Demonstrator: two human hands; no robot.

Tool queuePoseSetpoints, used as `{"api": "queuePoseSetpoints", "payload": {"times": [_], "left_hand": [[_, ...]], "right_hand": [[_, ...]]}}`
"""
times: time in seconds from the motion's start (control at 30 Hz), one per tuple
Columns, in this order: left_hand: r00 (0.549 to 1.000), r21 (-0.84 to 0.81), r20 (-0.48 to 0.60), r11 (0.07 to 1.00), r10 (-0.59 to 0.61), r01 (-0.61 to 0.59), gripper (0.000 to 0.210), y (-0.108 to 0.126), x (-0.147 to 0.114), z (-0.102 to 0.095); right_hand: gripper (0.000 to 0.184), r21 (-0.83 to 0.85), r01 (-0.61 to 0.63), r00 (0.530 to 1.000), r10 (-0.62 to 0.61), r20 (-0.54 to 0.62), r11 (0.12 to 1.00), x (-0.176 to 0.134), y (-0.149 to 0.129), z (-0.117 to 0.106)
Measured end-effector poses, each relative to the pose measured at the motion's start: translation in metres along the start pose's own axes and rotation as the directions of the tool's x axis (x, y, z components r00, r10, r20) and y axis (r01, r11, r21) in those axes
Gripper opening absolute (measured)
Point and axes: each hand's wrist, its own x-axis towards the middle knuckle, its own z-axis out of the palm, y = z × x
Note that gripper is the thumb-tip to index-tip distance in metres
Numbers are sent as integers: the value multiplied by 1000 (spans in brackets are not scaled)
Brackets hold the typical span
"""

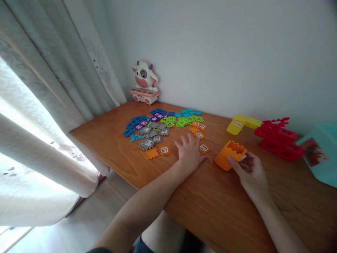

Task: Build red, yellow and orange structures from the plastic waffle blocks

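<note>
My right hand (254, 172) grips an orange box built from interlocking plastic tiles (228, 156), its thumb on the near wall. The box is tilted, and its toothed, uncovered end faces up. My left hand (189, 151) is spread palm down over the table, fingers apart, holding nothing I can see. Just right of its fingers lies an orange window tile (204, 148). Another orange window tile (164, 150) and a plain orange tile (152, 153) lie to its left. More orange tiles (195, 130) sit beyond the fingertips.
Grey tiles (152, 133), blue tiles (131, 126), purple tiles (141, 124) and green tiles (184, 121) spread across the wooden table (200, 196). A yellow tile assembly (235, 125), a red tile structure (281, 140) and a pale turquoise container (323, 154) stand right. A cow toy keyboard (144, 84) stands behind.
</note>
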Motion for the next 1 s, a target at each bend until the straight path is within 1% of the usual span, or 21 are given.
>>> {"api": "queuePoseSetpoints", "payload": {"times": [0.03, 0.07, 0.1, 0.13, 0.17, 0.23, 0.3, 0.37, 0.4, 0.43, 0.47, 0.5, 0.53, 0.6, 0.67, 0.7, 0.73, 0.8, 0.87, 0.93, 1.0], "left_hand": [[986, 31, 48, 987, -161, 159, 104, 0, -1, -1], [956, 55, 107, 962, -272, 267, 116, -2, -1, -2], [927, 69, 169, 943, -334, 327, 122, -4, -2, -3], [903, 75, 227, 931, -364, 357, 122, -7, -2, -5], [884, 76, 277, 926, -376, 370, 122, -10, -2, -7], [881, 62, 328, 939, -340, 340, 119, -12, -4, -10], [927, 19, 313, 978, -205, 210, 109, -10, -7, -10], [972, -28, 235, 999, -27, 35, 96, -4, -10, -8], [980, -36, 198, 999, 24, -17, 94, -2, -11, -6], [985, -27, 170, 1000, 19, -14, 97, 0, -11, -6], [986, -8, 165, 1000, -23, 25, 104, 0, -11, -6], [977, 21, 183, 994, -106, 104, 117, -2, -11, -9], [965, 40, 198, 985, -173, 168, 128, -5, -10, -13], [936, 57, 228, 964, -267, 261, 144, -16, -10, -25], [898, 62, 259, 934, -355, 352, 151, -28, -10, -36], [884, 41, 296, 930, -361, 366, 151, -31, -10, -40], [882, 12, 323, 934, -343, 358, 149, -33, -10, -42], [877, -21, 363, 938, -314, 345, 144, -32, -9, -40], [885, -11, 354, 945, -303, 328, 133, -29, -8, -34], [896, 19, 313, 945, -315, 326, 124, -28, -8, -30], [885, 24, 302, 931, -353, 363, 120, -31, -8, -31]], "right_hand": [[75, -3, 8, 1000, -8, 4, 1000, 0, 0, 0], [75, -7, 13, 1000, -13, 8, 1000, 0, 0, 0], [75, -15, 14, 1000, -14, 12, 1000, -1, -1, 0], [76, -23, 11, 1000, -11, 16, 1000, -1, -1, 0], [76, -29, 7, 1000, -6, 17, 1000, -1, -1, 0], [77, -35, 1, 1000, 0, 22, 999, -1, -1, 0], [76, -30, 2, 999, -1, 33, 1000, -1, 1, 0], [73, -25, -2, 999, 3, 41, 1000, -1, 2, 0], [73, -26, -7, 999, 8, 42, 1000, 0, 3, 0], [73, -28, -12, 999, 13, 43, 1000, 0, 3, 0], [74, -30, -16, 999, 17, 42, 999, 0, 2, 0], [75, -32, -17, 999, 19, 40, 999, 0, 2, 0], [76, -34, -18, 999, 20, 38, 999, 0, 1, 0], [78, -34, -17, 999, 18, 35, 999, -1, -1, 0], [78, -31, -16, 999, 17, 36, 999, -1, -2, 1], [78, -33, -15, 999, 17, 38, 999, -1, -2, 1], [78, -34, -15, 999, 17, 38, 999, 0, -2, 1], [78, -35, -13, 999, 15, 40, 999, 0, -1, 2], [78, -35, -6, 999, 7, 44, 999, 0, 0, 1], [77, -39, -2, 999, 4, 47, 999, -1, 0, 0], [75, -47, -4, 999, 6, 53, 999, -1, 0, -1]]}}
